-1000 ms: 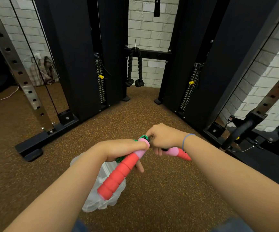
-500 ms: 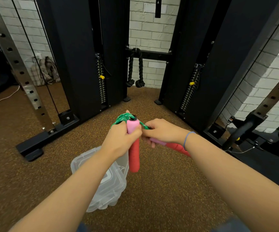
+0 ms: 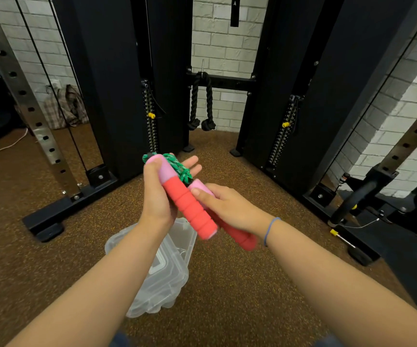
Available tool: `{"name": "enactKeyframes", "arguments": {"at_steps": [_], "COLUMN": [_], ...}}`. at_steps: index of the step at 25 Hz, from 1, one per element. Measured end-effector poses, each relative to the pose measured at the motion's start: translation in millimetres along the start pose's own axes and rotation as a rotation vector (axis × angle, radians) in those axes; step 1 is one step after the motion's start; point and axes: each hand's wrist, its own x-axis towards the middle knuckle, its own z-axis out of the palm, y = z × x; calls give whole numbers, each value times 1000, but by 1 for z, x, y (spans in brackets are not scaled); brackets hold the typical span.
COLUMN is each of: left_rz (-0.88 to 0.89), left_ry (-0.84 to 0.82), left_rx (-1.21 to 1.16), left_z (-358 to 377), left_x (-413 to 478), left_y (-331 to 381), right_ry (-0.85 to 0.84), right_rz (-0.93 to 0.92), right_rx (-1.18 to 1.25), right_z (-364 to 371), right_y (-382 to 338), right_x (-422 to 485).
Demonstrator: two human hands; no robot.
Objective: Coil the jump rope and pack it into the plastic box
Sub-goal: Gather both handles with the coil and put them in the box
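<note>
The jump rope has two red foam handles with pink tops and a green braided cord. My left hand (image 3: 157, 196) holds one handle (image 3: 189, 204), thumb on its pink top, with the bunched green cord (image 3: 178, 167) lying across the outstretched fingers. My right hand (image 3: 230, 209) grips the second handle (image 3: 237, 234) just beside it; both handles slant down to the right. The clear plastic box (image 3: 159, 276) sits on the brown floor below my left forearm, which hides part of it.
A black cable machine (image 3: 117, 83) stands ahead with a black rope attachment (image 3: 201, 103) hanging at its middle. A steel upright (image 3: 27, 103) and its black base foot (image 3: 52, 221) are on the left. More black equipment (image 3: 387, 216) sits on the right floor.
Both hands rose and turned. The left handle went from hanging straight down to slanting right, and my left fingers spread out under the green cord. The right handle now lies alongside it.
</note>
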Motion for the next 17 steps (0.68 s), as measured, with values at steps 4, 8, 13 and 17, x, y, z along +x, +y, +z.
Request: {"name": "enactKeyframes", "arguments": {"at_steps": [4,8,13,17], "left_rz": [-27,-50,-7,-17], "left_ry": [-2,-45,-86,-99], "left_rx": [-157,-222,-279,-212], "left_z": [-4,-6,-12,-14], "left_x": [1,-2,3,4], "left_y": [9,9,13,18], "right_ry": [1,34,31,-5], "right_rz": [-8,-9,-18,9], "right_rx": [79,127,63,39], "right_z": [11,19,25,20], "right_y": [3,4,4,8], "right_x": [-7,-12,-22,-26]}}
